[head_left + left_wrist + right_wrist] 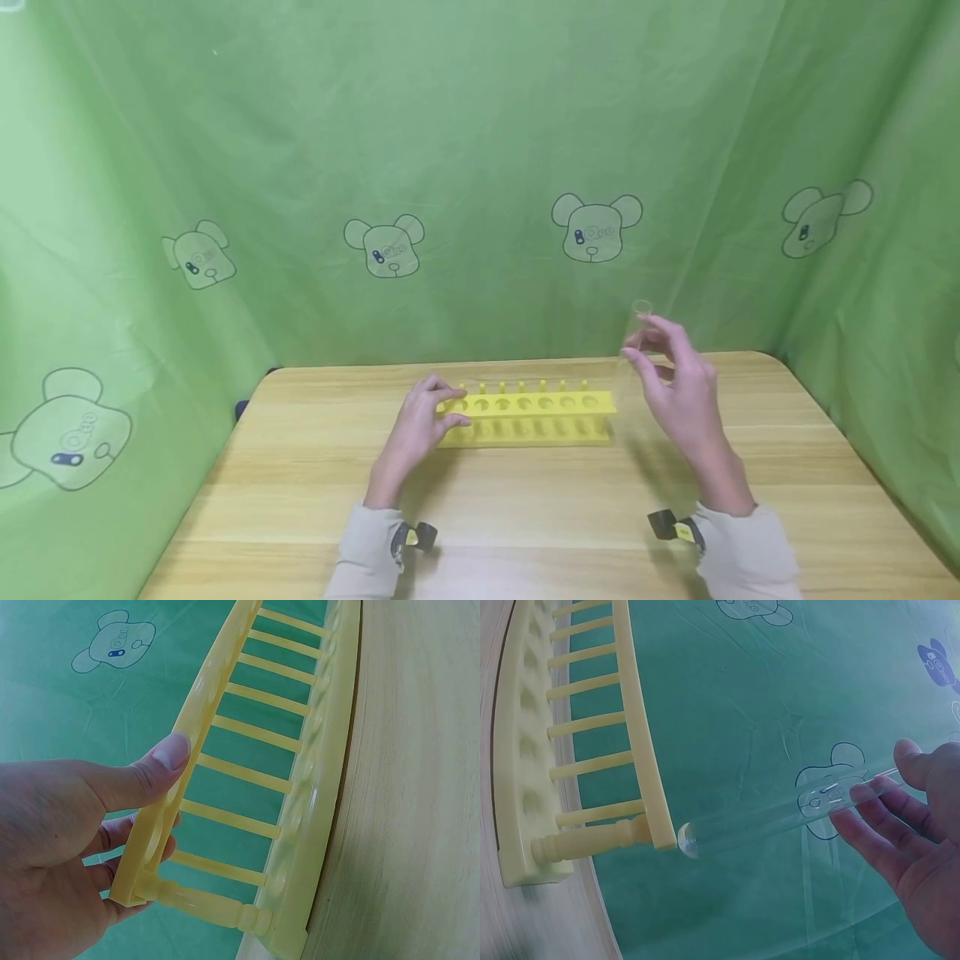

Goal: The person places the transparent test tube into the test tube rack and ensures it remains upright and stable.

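Note:
A yellow test tube rack (pixel 525 404) stands on the table, with a row of round holes in its top bar and a row of pegs along its back. My left hand (pixel 420 417) grips the rack's left end; in the left wrist view the thumb lies on one side of the top bar (pixel 201 697) and the fingers on the other. To the right of the rack and above the table, my right hand (pixel 678 392) pinches a transparent test tube (pixel 640 321) near its open end. The tube's rounded bottom (pixel 689 840) appears close to the rack's right end (pixel 660 832) in the right wrist view.
The wooden table (pixel 540 517) has rounded back corners. Green curtain (pixel 480 125) with bear-head prints hangs behind it and on both sides. A small black wrist camera (pixel 424 536) sits on the left sleeve, and another camera (pixel 662 524) on the right.

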The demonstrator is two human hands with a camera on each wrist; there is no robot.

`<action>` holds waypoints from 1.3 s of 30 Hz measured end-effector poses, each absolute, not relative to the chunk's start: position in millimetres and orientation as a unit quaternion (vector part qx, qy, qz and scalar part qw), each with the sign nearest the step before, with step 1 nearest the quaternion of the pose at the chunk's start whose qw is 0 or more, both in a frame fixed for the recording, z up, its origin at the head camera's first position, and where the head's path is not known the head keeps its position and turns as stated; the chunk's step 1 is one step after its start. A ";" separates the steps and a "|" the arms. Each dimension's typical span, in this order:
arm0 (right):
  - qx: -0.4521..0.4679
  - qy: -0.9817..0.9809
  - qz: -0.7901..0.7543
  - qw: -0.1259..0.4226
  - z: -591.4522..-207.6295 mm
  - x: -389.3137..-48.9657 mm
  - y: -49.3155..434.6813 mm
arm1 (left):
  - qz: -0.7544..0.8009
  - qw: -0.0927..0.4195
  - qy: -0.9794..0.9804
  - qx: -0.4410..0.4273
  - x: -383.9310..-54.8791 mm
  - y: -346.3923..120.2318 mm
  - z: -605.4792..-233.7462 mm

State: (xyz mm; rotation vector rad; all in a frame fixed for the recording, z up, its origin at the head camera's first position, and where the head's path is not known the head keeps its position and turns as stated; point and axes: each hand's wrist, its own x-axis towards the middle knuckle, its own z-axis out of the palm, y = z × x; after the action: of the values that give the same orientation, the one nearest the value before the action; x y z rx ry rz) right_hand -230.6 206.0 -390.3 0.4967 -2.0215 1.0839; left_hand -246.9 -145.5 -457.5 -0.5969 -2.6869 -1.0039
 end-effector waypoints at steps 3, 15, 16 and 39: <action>0.200 -0.790 0.431 0.387 -391.8 -231.3 205.3 | -0.341 0.103 -0.913 -0.200 -246.7 -145.0 -457.5; 0.210 -0.786 0.430 0.391 -392.7 -233.3 200.2 | -0.351 0.100 -0.909 -0.200 -245.8 -145.1 -457.4; 0.211 -0.786 0.430 0.391 -392.9 -233.4 199.8 | -0.350 0.100 -0.910 -0.199 -245.7 -145.1 -457.6; 0.226 -0.780 0.439 0.385 -393.9 -232.3 191.7 | -0.348 0.112 -0.908 -0.202 -245.6 -144.2 -460.0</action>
State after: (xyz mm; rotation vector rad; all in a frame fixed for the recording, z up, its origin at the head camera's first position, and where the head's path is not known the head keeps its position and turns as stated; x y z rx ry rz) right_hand -232.3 191.7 -393.9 0.5751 -1.9876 1.1178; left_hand -245.6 -144.2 -460.0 -0.5943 -2.6673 -1.0229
